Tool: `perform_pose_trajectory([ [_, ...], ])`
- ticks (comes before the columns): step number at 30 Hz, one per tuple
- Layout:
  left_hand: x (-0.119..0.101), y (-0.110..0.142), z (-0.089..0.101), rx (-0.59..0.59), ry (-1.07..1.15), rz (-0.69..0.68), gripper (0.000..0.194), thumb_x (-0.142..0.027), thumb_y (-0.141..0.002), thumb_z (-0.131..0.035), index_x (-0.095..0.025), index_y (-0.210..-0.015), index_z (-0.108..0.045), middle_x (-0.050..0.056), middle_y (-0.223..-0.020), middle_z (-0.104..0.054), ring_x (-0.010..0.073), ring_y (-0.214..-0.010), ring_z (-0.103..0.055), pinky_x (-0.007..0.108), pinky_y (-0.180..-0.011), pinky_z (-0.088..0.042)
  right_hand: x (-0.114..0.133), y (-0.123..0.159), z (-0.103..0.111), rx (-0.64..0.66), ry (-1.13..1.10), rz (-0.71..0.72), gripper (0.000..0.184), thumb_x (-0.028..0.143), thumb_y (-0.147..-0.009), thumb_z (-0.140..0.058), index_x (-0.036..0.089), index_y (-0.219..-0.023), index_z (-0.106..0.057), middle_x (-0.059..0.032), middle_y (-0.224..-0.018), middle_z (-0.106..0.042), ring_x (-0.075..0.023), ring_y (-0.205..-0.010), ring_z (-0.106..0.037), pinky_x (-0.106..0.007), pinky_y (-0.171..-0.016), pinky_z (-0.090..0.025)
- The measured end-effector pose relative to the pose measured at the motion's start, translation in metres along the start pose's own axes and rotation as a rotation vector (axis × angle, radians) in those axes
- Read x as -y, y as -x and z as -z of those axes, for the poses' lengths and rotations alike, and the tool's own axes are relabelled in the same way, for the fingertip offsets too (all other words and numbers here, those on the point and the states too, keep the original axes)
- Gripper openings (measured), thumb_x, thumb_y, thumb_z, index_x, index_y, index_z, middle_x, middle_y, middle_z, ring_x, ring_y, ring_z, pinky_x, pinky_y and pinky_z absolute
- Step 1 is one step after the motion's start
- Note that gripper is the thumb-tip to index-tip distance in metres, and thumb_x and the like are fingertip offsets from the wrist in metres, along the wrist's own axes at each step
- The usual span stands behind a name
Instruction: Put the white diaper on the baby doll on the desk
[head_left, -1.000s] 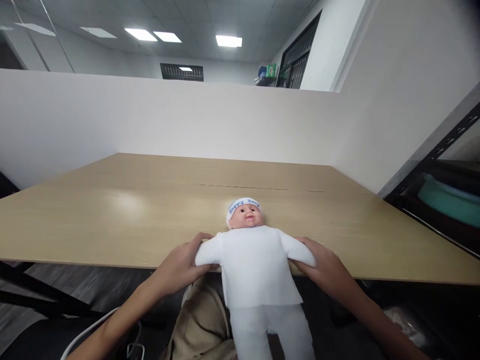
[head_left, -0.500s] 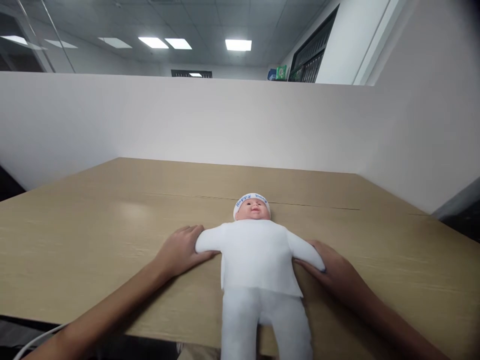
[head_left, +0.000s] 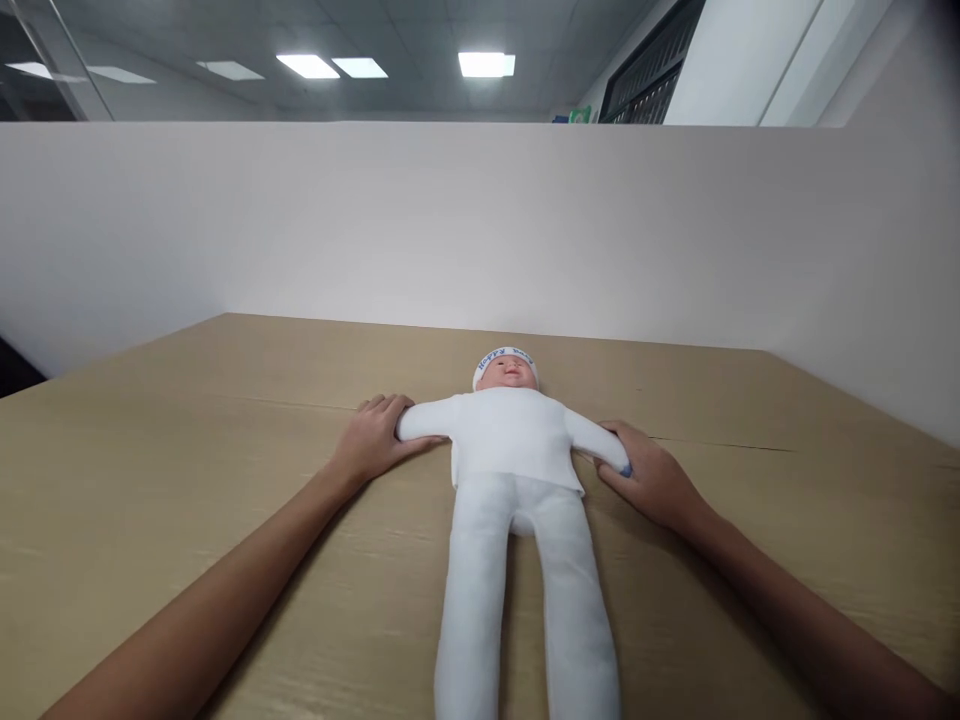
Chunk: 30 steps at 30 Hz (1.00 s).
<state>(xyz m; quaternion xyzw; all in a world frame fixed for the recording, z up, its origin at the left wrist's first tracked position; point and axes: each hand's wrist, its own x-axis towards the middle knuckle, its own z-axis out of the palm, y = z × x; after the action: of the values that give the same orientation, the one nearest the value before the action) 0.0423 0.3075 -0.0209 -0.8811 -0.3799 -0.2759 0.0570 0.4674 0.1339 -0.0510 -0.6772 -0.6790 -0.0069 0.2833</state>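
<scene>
A baby doll (head_left: 516, 435) in a white top and white trousers lies face up on the wooden table (head_left: 225, 520), its head away from me. Its white headband (head_left: 504, 354) carries blue lettering. My left hand (head_left: 375, 437) is closed round the end of the doll's arm on the left, thumb stretched along below the sleeve. On the other side, my right hand (head_left: 646, 473) grips the doll's other arm, with a bit of blue showing at the sleeve end. The doll's hands are hidden, and its feet fall outside the view.
A pale partition wall (head_left: 465, 225) rises along the table's far edge and continues on the right. A thin seam (head_left: 724, 444) runs across the tabletop. Ceiling lights (head_left: 486, 65) and a dark barred window (head_left: 651, 70) show beyond the partition.
The doll has slid farther up the table, toward the partition, with both my hands still holding its arms. More of its legs shows. The camera view has also shifted.
</scene>
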Motion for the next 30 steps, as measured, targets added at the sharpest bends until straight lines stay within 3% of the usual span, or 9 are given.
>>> perform_pose_trajectory([
  [7, 0.044, -0.042, -0.028, -0.050, -0.050, 0.007, 0.060, -0.071, -0.099, -0.061, -0.019, -0.127, -0.066, 0.011, -0.112, -0.073, 0.0322, -0.105, -0.065, 0.045, -0.093, -0.047, -0.039, -0.056, -0.017, -0.115, 0.038, 0.010, 0.045, 0.058, -0.098, -0.062, 0.021, -0.125, -0.064, -0.0131, -0.117, -0.074, -0.0331, -0.103, -0.068, -0.043, -0.088, -0.052],
  [14, 0.062, -0.051, -0.039, -0.027, 0.024, 0.038, 0.052, -0.068, -0.097, -0.065, -0.021, -0.119, -0.071, 0.008, -0.106, -0.070, 0.0277, -0.096, -0.062, 0.041, -0.091, -0.048, -0.061, -0.070, -0.023, -0.119, 0.031, 0.041, 0.056, 0.069, -0.100, -0.060, 0.022, -0.132, -0.068, -0.0124, -0.120, -0.077, -0.0345, -0.105, -0.067, -0.045, -0.091, -0.051],
  [18, 0.062, -0.049, -0.037, -0.020, 0.042, 0.027, 0.048, -0.065, -0.095, -0.067, -0.021, -0.114, -0.071, 0.008, -0.109, -0.070, 0.0277, -0.099, -0.062, 0.040, -0.093, -0.048, -0.063, -0.069, -0.025, -0.125, 0.033, 0.062, 0.057, 0.066, -0.101, -0.060, 0.025, -0.139, -0.067, -0.0111, -0.116, -0.078, -0.0339, -0.101, -0.068, -0.045, -0.091, -0.051],
  [22, 0.056, -0.041, -0.033, -0.014, 0.048, 0.075, 0.046, -0.065, -0.094, -0.067, -0.023, -0.112, -0.071, 0.008, -0.111, -0.071, 0.0301, -0.104, -0.062, 0.043, -0.097, -0.047, -0.066, -0.064, -0.029, -0.152, -0.025, 0.068, 0.058, 0.060, -0.101, -0.061, 0.024, -0.146, -0.064, -0.0125, -0.127, -0.077, -0.0354, -0.110, -0.068, -0.048, -0.099, -0.051],
  [27, 0.039, -0.020, -0.025, -0.131, 0.050, 0.187, 0.050, -0.059, -0.092, -0.066, -0.020, -0.124, -0.067, 0.016, -0.127, -0.068, 0.0395, -0.119, -0.057, 0.054, -0.103, -0.046, -0.059, -0.047, -0.030, -0.278, -0.060, 0.028, 0.054, 0.049, -0.098, -0.058, 0.016, -0.140, -0.067, -0.0207, -0.135, -0.073, -0.0404, -0.124, -0.064, -0.059, -0.110, -0.048],
  [30, 0.012, -0.008, -0.013, -0.240, 0.095, 0.233, 0.050, -0.051, -0.094, -0.063, -0.018, -0.131, -0.061, 0.020, -0.136, -0.063, 0.0405, -0.128, -0.053, 0.058, -0.112, -0.042, -0.033, -0.029, -0.021, -0.365, -0.089, -0.005, 0.049, 0.037, -0.092, -0.057, 0.014, -0.134, -0.068, -0.0244, -0.136, -0.069, -0.0424, -0.129, -0.060, -0.066, -0.114, -0.045],
])
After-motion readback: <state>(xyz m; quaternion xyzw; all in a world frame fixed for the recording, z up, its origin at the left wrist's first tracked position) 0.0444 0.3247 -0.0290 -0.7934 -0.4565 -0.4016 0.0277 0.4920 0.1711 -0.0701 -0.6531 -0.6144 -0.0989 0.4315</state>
